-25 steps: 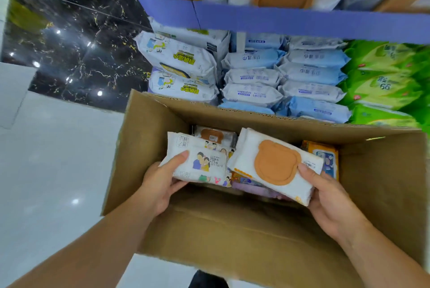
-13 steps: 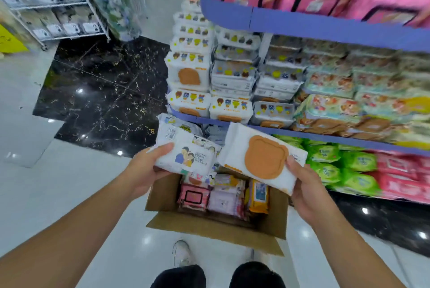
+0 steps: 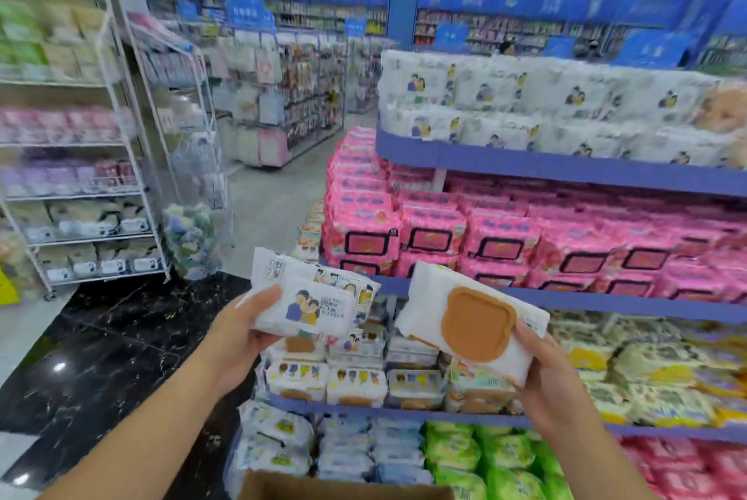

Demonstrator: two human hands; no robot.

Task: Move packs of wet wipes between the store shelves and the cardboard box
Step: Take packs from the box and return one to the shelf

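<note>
Two packs in the air, one per hand! Left hand (image 3: 238, 331) grips the cartoon pack (image 3: 311, 305) by its left end, thumb on top, and the pack juts out to the right. Right hand (image 3: 549, 378) clamps the brown-lid pack (image 3: 473, 321) at its lower right corner, thumb beside the lid. The packs sit side by side, not touching, in front of the shelves (image 3: 566, 170), and the box (image 3: 343, 489) rim shows below.
</note>
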